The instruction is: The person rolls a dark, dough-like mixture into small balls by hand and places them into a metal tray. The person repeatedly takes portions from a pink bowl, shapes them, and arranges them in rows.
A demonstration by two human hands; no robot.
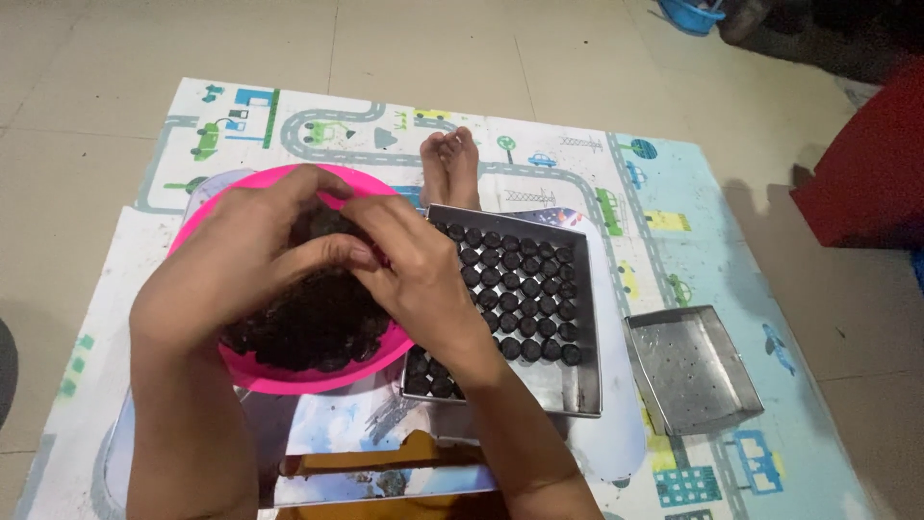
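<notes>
A pink bowl [289, 377] holds a heap of dark, crumbly mass [318, 327]. My left hand [231, 260] and my right hand [409, 270] meet over the bowl, fingers curled together around a lump of the dark mass at its far side. Right of the bowl lies a square metal tray [568, 385] filled with rows of small dark balls [520, 289]; my right wrist crosses its near left corner.
An empty perforated metal tray [691, 368] lies to the right on a play mat [577, 154] printed with roads and cars. A person's bare feet [450, 166] rest beyond the trays. A red object [866, 164] stands at far right, a blue basket [691, 13] at top.
</notes>
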